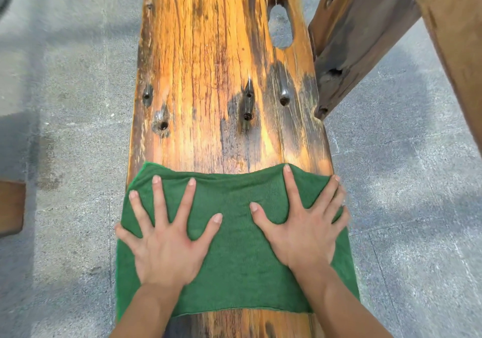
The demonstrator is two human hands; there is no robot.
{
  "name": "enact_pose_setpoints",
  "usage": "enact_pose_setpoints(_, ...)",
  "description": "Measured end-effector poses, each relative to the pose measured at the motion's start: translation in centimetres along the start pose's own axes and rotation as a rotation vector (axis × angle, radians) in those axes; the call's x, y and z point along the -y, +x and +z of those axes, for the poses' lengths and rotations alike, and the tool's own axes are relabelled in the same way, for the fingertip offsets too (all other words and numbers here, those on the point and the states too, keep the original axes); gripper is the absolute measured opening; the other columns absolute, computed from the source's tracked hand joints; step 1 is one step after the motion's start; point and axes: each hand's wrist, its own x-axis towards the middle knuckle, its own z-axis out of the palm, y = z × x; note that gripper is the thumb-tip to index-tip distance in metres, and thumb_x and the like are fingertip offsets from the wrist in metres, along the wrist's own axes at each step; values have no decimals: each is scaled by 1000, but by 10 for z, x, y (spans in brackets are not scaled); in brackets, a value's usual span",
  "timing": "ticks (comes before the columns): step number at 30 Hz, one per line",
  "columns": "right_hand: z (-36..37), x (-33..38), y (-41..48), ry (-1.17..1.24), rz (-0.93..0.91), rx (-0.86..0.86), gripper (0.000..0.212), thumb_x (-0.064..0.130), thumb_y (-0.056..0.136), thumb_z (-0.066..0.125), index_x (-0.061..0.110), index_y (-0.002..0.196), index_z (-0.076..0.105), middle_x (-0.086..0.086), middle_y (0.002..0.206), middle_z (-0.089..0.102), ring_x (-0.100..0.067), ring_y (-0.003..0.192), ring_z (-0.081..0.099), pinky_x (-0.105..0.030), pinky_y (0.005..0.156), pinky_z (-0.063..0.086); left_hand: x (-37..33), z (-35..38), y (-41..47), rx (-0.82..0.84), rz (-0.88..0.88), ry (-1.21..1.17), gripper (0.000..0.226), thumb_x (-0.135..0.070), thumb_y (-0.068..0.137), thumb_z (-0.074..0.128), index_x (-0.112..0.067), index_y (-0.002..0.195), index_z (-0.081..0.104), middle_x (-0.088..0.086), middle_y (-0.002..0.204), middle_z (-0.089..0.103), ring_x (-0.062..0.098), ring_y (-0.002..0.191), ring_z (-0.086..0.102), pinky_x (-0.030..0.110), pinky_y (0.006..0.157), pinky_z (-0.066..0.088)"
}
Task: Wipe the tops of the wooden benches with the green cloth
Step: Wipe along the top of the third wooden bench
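- The green terry cloth [234, 259] was spread flat across the near part of the long, orange-brown, dark-stained wooden bench surface [208, 77], and its left and right edges were draped over the sides.
- The left hand [167, 249] and the right hand [305, 236] were laid side by side on the cloth, with the fingers [160, 202] straight and splayed, pressing down. Nothing was gripped.
- The outer fingers of the right hand were blurred at the right edge of the surface.
- A snag was judged likely at the small dark holes [247, 116] in the middle of the surface, or on the cracked grain, if the cloth were pushed farther under flat palms alone.
- A cloth edge or a fingertip could be caught in the large oval opening [281, 27] at the far right corner.
- The overhanging edges could be dragged sideways, and the cloth dropped onto the grey concrete floor [65, 77].
- Splinters from the split wood were judged a risk to bare palms.
- The second, darker wooden bench [352, 37], angled just beside the far right of the surface, could be knocked by a long stroke.
- No container was seen.
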Motion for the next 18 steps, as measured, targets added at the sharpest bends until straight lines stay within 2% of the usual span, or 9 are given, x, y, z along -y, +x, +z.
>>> enact_pose_setpoints(4,-4,8,16,5,-21,23,98,107,71,8,65,154,-19,-28,170,-19,-45,158,-14,-67,121,3,-2,-2,13,-1,-7,2,82,-95,87,17,-62,159,-1,1,177,-9,44,160,-5,82,111,16)
enact_pose_setpoints(7,-6,12,27,0,-29,28,97,107,71,7,65,153,-20,-28,170,-19,-45,158,-13,-67,121,3,-3,-3,25,-13,-2,9,82,-94,88,19,-61,160,1,2,177,-6,45,160,-3,82,109,18)
enact_pose_setpoints(18,-14,38,77,-48,-33,11,99,104,77,17,57,162,-2,-34,170,-3,-52,157,6,-70,122,13,-13,-19,82,21,13,52,83,-92,89,20,-56,162,6,7,177,3,48,159,2,80,109,20)
